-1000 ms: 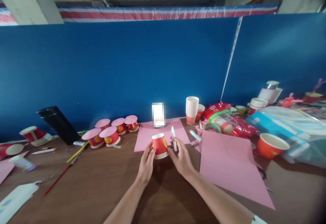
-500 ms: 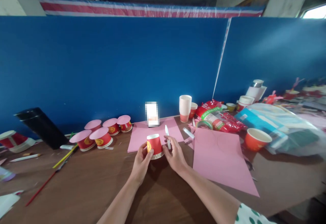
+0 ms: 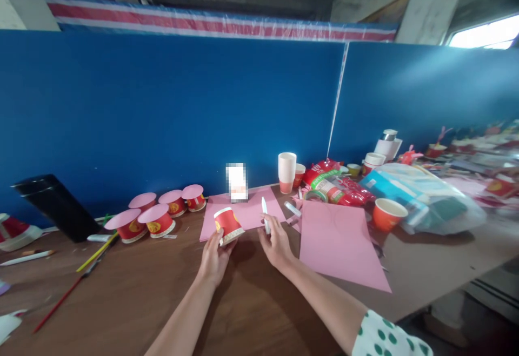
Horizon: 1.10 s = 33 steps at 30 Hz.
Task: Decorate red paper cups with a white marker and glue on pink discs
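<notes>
My left hand (image 3: 213,257) grips an upside-down red paper cup (image 3: 228,224), tilted to the left, just above the brown table (image 3: 133,296). My right hand (image 3: 276,243) is closed round a white marker (image 3: 265,215) that points up and away from me. Both hands hover at the near edge of a pink paper sheet (image 3: 247,211). A larger pink sheet (image 3: 338,242) lies to the right of my right hand.
Several red cups with pink paper lids (image 3: 158,220) stand to the left. A black box (image 3: 52,205) leans on the blue partition (image 3: 162,113). A white cup stack (image 3: 286,171), tape roll (image 3: 315,196), red packets (image 3: 340,186), an orange cup (image 3: 388,214) and a plastic bag (image 3: 425,199) crowd the right.
My left hand has carried the red cup to the left and tilted it, away from my right hand. My view has swung to the right.
</notes>
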Tool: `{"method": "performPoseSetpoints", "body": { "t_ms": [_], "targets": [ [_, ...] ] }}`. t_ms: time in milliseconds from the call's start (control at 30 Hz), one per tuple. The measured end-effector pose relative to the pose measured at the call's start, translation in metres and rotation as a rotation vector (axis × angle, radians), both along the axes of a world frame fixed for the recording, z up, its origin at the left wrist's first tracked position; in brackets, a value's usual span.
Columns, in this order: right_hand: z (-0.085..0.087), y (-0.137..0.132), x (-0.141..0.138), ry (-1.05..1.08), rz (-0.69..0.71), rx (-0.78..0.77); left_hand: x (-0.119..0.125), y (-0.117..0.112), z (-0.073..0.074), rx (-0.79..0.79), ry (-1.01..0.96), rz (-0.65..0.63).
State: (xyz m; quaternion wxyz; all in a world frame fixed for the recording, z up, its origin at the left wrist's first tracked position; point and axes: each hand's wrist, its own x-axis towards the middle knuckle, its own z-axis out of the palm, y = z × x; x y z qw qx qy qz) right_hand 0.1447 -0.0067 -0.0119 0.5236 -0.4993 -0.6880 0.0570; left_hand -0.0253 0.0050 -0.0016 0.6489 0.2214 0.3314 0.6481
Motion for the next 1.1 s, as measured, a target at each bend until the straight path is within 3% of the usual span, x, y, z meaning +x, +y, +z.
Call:
{"method": "performPoseSetpoints", "body": {
  "t_ms": [167,333,500,833,1100],
  "targets": [
    [-0.004,-0.002,-0.002,-0.105,0.012,-0.057,-0.006,0.000,0.007,-0.043,-0.110,0.010],
    [0.001,-0.007,-0.004,-0.350,0.008,-0.132,-0.015,0.001,0.008,-0.071,-0.188,-0.033],
    [0.008,-0.014,-0.009,-0.468,0.061,-0.167,-0.015,0.001,0.005,-0.042,-0.158,-0.069],
    [0.011,-0.016,-0.006,-0.498,-0.011,-0.197,-0.007,-0.005,0.006,-0.019,-0.095,-0.086],
    [0.011,-0.021,-0.010,-0.593,0.065,-0.227,-0.002,-0.008,0.006,-0.049,-0.087,-0.004]
  ]
}}
